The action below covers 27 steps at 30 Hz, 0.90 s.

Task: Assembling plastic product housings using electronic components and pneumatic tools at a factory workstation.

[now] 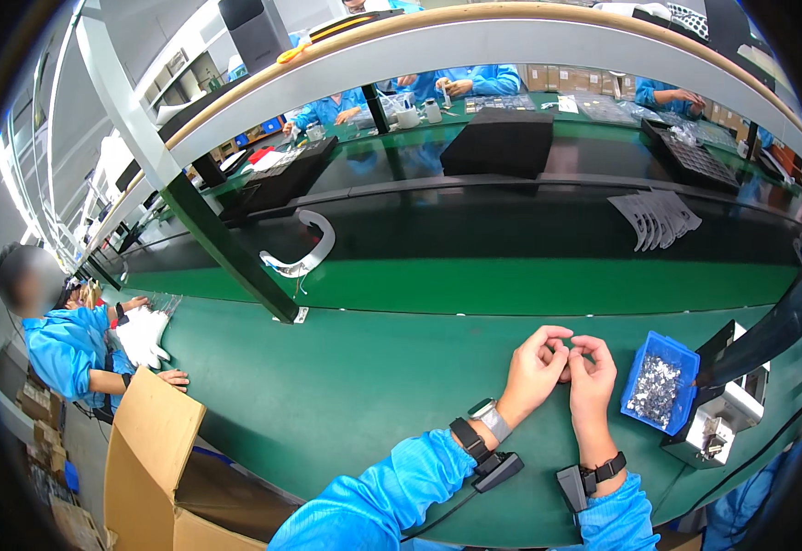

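Facing each other over the green bench top [373,367], the 2 bare hands are drawn close at the fingertips. The left hand [537,363] has its thumb and index finger brought together in a pinch; the right hand [592,369] curls its thumb and index finger beside it. Whether a part is gripped between them cannot be told: anything there is too small or is hidden by the fingers.

Just to the right of the right hand stands an open blue plastic bin [672,349], holding a loose heap of small metallic pieces [655,393], silvery and dark grey. Their exact shape is not resolved at this scale. Beside the bin, on its far side from the hands, is a pale-bodied bench machine [739,409].

Handling, as judged from appearance: each piece is probably very light, stiff and smooth, prone to slip from the fingers or cling among its neighbours rather than to bend. A fingertip pinch of thumb and index finger, taken at the outer edges of 1 piece, would suit best; a whole-hand grasp would gather several. The bin itself looks rigid and light, though its load adds weight; opposite walls below the rim offer the surest hold, kept level against spilling.
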Each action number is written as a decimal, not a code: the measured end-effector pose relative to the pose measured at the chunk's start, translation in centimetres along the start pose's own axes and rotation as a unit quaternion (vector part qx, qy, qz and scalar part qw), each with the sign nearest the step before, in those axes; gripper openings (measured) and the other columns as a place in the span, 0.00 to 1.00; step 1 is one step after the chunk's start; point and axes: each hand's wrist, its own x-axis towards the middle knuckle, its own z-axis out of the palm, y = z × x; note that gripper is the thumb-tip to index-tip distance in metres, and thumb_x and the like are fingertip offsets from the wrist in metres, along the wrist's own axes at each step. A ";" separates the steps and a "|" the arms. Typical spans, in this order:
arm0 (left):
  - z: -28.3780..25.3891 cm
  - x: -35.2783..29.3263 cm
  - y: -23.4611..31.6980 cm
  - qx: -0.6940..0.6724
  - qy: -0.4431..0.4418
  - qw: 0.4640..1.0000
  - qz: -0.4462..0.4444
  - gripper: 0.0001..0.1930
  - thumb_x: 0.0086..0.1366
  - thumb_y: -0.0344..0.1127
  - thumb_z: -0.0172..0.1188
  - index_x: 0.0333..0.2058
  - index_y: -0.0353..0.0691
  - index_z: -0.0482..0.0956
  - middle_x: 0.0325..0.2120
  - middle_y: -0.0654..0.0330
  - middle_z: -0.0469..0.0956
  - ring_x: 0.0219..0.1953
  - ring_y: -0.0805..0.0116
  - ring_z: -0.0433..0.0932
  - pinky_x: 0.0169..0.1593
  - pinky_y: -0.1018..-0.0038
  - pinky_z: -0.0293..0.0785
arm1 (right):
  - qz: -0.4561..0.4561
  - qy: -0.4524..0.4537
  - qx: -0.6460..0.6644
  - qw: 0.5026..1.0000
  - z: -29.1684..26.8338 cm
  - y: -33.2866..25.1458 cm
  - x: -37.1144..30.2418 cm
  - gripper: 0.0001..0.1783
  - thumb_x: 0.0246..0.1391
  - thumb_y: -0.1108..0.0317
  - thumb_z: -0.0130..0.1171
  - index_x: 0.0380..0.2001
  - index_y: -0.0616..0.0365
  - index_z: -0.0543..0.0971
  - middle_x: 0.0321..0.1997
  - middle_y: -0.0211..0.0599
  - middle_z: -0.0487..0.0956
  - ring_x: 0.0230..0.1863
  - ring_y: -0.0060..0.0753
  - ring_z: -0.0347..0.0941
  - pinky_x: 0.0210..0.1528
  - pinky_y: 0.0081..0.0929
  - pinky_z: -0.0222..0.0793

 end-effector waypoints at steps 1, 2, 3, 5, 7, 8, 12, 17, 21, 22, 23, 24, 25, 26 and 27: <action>-0.1 0.1 0.1 0.015 0.001 1.000 0.007 0.12 0.63 0.24 0.57 0.45 0.35 0.76 0.26 0.68 0.74 0.21 0.85 0.71 0.24 0.84 0.68 | 0.004 -0.002 0.005 1.000 0.0 0.1 0.1 0.08 0.59 0.82 0.52 0.41 0.62 0.74 0.33 0.27 0.72 0.23 0.14 0.70 0.23 0.13 0.66; -0.1 0.1 0.2 0.030 0.001 0.999 0.013 0.11 0.63 0.24 0.57 0.45 0.35 0.76 0.26 0.68 0.74 0.21 0.85 0.71 0.24 0.84 0.68 | 0.008 -0.004 0.011 1.000 0.0 0.1 0.1 0.08 0.59 0.82 0.52 0.41 0.62 0.74 0.33 0.27 0.72 0.23 0.14 0.70 0.23 0.13 0.66; -0.1 0.1 0.2 0.030 0.002 0.999 0.013 0.11 0.63 0.24 0.57 0.45 0.35 0.76 0.26 0.68 0.74 0.21 0.85 0.71 0.24 0.84 0.68 | 0.010 -0.005 0.010 1.000 0.0 0.2 0.1 0.08 0.59 0.82 0.52 0.41 0.62 0.74 0.33 0.27 0.72 0.23 0.14 0.70 0.23 0.13 0.66; -0.2 0.0 0.3 0.030 -0.009 1.000 -0.001 0.11 0.65 0.24 0.56 0.46 0.35 0.76 0.29 0.69 0.72 0.24 0.88 0.69 0.27 0.88 0.67 | 0.009 -0.005 0.005 1.000 0.0 0.4 0.1 0.08 0.59 0.81 0.52 0.41 0.62 0.74 0.32 0.27 0.73 0.23 0.14 0.70 0.22 0.13 0.66; -0.2 0.0 0.4 0.038 -0.007 0.999 0.001 0.11 0.65 0.24 0.56 0.46 0.35 0.76 0.29 0.70 0.72 0.24 0.88 0.68 0.27 0.88 0.67 | 0.011 -0.006 0.002 1.000 -0.2 0.5 0.1 0.08 0.60 0.81 0.52 0.41 0.62 0.74 0.32 0.27 0.73 0.23 0.14 0.70 0.22 0.13 0.66; -0.1 0.0 0.4 0.044 -0.008 0.999 0.002 0.11 0.65 0.24 0.56 0.46 0.35 0.76 0.29 0.70 0.72 0.24 0.88 0.68 0.27 0.87 0.66 | 0.012 -0.005 -0.003 1.000 -0.3 0.5 0.2 0.07 0.60 0.81 0.52 0.41 0.62 0.74 0.32 0.27 0.73 0.23 0.14 0.70 0.22 0.14 0.66; 0.0 0.1 0.3 0.045 -0.017 0.999 0.002 0.11 0.66 0.25 0.56 0.46 0.35 0.76 0.30 0.69 0.73 0.25 0.88 0.68 0.26 0.87 0.66 | 0.003 0.004 -0.011 1.000 -0.3 0.2 0.2 0.07 0.60 0.81 0.52 0.41 0.62 0.74 0.32 0.27 0.73 0.22 0.14 0.70 0.22 0.14 0.67; -0.2 -0.2 0.1 0.022 0.022 1.000 0.006 0.08 0.68 0.26 0.54 0.44 0.37 0.77 0.24 0.68 0.74 0.23 0.87 0.71 0.24 0.84 0.68 | -0.026 -0.012 -0.031 0.999 -0.1 1.6 0.2 0.07 0.60 0.80 0.53 0.42 0.62 0.74 0.35 0.28 0.74 0.26 0.14 0.72 0.25 0.13 0.68; 0.6 0.0 -0.2 0.037 0.025 0.998 0.031 0.08 0.66 0.27 0.54 0.43 0.37 0.78 0.22 0.68 0.75 0.19 0.86 0.68 0.22 0.83 0.66 | -0.038 0.004 -0.057 0.998 -0.8 1.1 0.3 0.07 0.61 0.80 0.52 0.42 0.62 0.74 0.38 0.29 0.73 0.30 0.14 0.71 0.26 0.11 0.67; 0.6 0.0 0.0 0.031 0.027 0.999 0.036 0.08 0.66 0.26 0.55 0.43 0.37 0.78 0.23 0.68 0.75 0.18 0.86 0.67 0.21 0.82 0.64 | -0.039 0.004 -0.059 0.997 -0.9 1.2 0.3 0.07 0.61 0.80 0.51 0.42 0.62 0.74 0.37 0.29 0.73 0.29 0.13 0.71 0.26 0.11 0.66; 0.3 0.0 0.1 0.050 0.027 0.998 0.033 0.09 0.65 0.26 0.55 0.43 0.37 0.78 0.24 0.67 0.75 0.18 0.85 0.66 0.21 0.82 0.63 | -0.041 0.007 -0.059 0.997 -0.7 1.4 0.4 0.07 0.61 0.80 0.51 0.41 0.62 0.74 0.37 0.29 0.73 0.29 0.13 0.71 0.26 0.10 0.66; 0.0 -0.1 0.3 0.068 0.026 0.997 0.030 0.09 0.64 0.26 0.56 0.43 0.38 0.78 0.24 0.67 0.75 0.17 0.85 0.65 0.21 0.81 0.62 | -0.043 0.012 -0.060 0.997 -0.4 1.6 0.3 0.07 0.61 0.80 0.51 0.41 0.62 0.74 0.37 0.28 0.72 0.29 0.13 0.71 0.26 0.10 0.66; -0.1 -0.2 0.6 0.068 0.017 0.997 0.025 0.08 0.66 0.24 0.54 0.43 0.37 0.76 0.24 0.70 0.72 0.18 0.87 0.64 0.22 0.85 0.62 | -0.026 0.006 -0.053 0.998 -0.3 1.1 0.1 0.07 0.61 0.80 0.51 0.41 0.63 0.74 0.38 0.28 0.72 0.29 0.14 0.71 0.26 0.11 0.66; -0.2 -0.2 0.7 0.070 0.021 0.997 0.025 0.08 0.66 0.24 0.54 0.43 0.37 0.76 0.24 0.70 0.72 0.18 0.87 0.64 0.22 0.85 0.62 | -0.024 0.002 -0.052 0.998 -0.3 1.4 0.2 0.07 0.61 0.80 0.51 0.41 0.63 0.74 0.38 0.28 0.72 0.29 0.14 0.71 0.26 0.11 0.66; -0.2 -0.2 0.8 0.083 0.021 0.996 0.029 0.08 0.65 0.24 0.54 0.43 0.37 0.76 0.24 0.70 0.72 0.18 0.87 0.63 0.21 0.84 0.62 | -0.035 0.006 -0.054 0.998 -0.4 1.7 0.3 0.06 0.61 0.80 0.51 0.41 0.63 0.74 0.38 0.28 0.72 0.29 0.14 0.71 0.25 0.11 0.66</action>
